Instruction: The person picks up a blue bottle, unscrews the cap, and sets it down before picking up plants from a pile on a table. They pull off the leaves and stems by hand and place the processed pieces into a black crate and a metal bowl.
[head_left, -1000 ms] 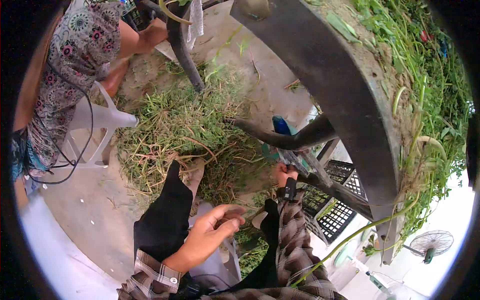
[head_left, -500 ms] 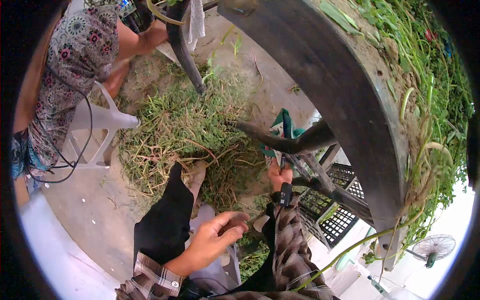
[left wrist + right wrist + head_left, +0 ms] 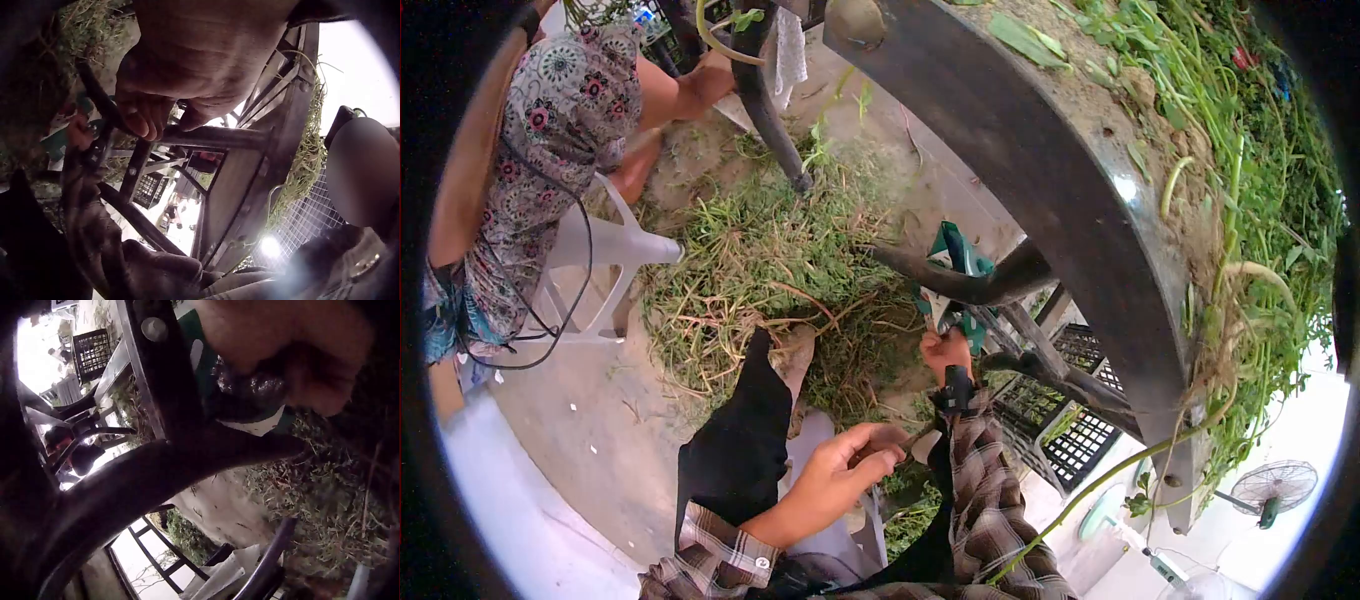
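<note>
My right hand (image 3: pixel 946 350) is low beside the table leg (image 3: pixel 920 273), its fingers curled on a crumpled green and white bag (image 3: pixel 952 247). The dark leg crosses in front of part of the bag. In the right wrist view, this hand (image 3: pixel 294 344) is at the top, with a dark shiny patch under its fingers and green material (image 3: pixel 192 331) behind the frame. My left hand (image 3: pixel 830 480) hovers over my lap, fingers loosely bent and thumb near them, holding nothing visible. The left wrist view shows the back of that hand (image 3: pixel 200 69).
A heap of cut green stems (image 3: pixel 770 250) covers the floor ahead. The dark table (image 3: pixel 1040 130) curves along the right, loaded with greens (image 3: pixel 1270 200). Black crates (image 3: pixel 1075 440) stand under it. Another person in a patterned garment (image 3: pixel 560 120) is at left, by a white plastic stool (image 3: pixel 610 245).
My right hand has drawn back slightly and moved left, bringing the green and white bag more into sight beside the table leg. The left hand has shifted slightly right.
</note>
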`<action>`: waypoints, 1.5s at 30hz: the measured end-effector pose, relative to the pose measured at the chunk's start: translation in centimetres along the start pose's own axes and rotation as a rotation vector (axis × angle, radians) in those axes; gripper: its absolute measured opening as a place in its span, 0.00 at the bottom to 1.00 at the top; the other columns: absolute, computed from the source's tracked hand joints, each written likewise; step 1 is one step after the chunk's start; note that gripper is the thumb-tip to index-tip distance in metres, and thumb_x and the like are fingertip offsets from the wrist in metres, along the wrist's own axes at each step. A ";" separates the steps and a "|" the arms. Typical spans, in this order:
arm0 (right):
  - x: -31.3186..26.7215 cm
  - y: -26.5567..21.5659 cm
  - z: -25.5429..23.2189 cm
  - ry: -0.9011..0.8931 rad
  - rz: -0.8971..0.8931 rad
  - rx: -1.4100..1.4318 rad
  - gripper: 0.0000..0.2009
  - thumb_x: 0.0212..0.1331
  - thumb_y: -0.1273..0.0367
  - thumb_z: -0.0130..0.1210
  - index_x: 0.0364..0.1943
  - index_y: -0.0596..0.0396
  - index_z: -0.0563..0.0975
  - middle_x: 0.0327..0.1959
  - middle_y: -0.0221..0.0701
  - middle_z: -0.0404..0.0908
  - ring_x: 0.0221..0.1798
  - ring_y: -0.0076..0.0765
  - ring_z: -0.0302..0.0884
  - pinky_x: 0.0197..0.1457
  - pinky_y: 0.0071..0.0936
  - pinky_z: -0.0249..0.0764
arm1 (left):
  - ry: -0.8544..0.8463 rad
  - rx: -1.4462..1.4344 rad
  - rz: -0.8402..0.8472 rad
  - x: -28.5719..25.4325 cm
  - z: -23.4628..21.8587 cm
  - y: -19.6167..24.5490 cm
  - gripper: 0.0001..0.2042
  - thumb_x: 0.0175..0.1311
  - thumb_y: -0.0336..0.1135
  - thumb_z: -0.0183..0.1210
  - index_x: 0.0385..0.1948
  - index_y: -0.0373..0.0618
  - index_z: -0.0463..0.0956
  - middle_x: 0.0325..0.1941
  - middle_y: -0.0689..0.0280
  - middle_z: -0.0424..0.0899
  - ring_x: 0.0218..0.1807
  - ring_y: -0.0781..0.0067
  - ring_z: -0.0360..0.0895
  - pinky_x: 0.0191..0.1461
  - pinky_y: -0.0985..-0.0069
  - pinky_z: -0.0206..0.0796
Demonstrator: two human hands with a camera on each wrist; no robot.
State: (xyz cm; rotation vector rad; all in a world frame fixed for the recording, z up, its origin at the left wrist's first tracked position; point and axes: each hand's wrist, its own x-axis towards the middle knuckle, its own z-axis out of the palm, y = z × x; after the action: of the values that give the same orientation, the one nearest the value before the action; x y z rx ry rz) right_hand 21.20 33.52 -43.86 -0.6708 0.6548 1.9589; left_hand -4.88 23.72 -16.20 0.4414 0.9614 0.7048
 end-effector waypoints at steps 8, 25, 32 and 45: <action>-3.0 -0.4 0.1 0.193 -0.117 -0.288 0.11 0.65 0.63 0.41 0.43 0.56 0.65 0.36 0.36 0.66 0.35 0.37 0.63 0.38 0.38 0.67 | 0.031 0.012 0.017 0.0 -0.4 0.8 0.14 0.62 0.32 0.50 0.48 0.38 0.70 0.39 0.64 0.78 0.38 0.79 0.73 0.42 0.81 0.65; -31.2 0.5 13.9 0.319 -0.428 -1.735 0.14 0.59 0.67 0.48 0.46 0.60 0.72 0.32 0.31 0.77 0.27 0.23 0.74 0.29 0.20 0.74 | 0.178 -0.055 0.316 -5.0 -1.7 1.6 0.15 0.61 0.32 0.48 0.47 0.36 0.70 0.36 0.67 0.77 0.33 0.83 0.73 0.36 0.87 0.66; -45.1 7.3 22.2 0.491 -1.512 -2.272 0.12 0.47 0.66 0.59 0.26 0.59 0.69 0.15 0.35 0.67 0.19 0.37 0.67 0.24 0.31 0.63 | 0.253 -0.089 0.420 -13.2 -3.4 1.7 0.14 0.63 0.34 0.48 0.48 0.37 0.70 0.36 0.67 0.77 0.32 0.82 0.73 0.35 0.85 0.67; -44.8 2.1 24.8 0.847 -1.402 -2.672 0.31 0.34 0.54 0.67 0.39 0.58 0.67 0.38 0.40 0.72 0.46 0.49 0.69 0.46 0.41 0.68 | 0.219 -0.095 0.523 -20.2 -1.6 -0.1 0.15 0.63 0.35 0.48 0.48 0.37 0.69 0.37 0.66 0.77 0.33 0.82 0.74 0.36 0.84 0.67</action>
State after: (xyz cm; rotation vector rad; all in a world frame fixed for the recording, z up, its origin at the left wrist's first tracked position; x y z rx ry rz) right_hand 33.30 22.71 4.69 -2.2289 -2.0531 -0.1582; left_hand -13.94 9.30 -5.22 0.5463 1.0209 1.2879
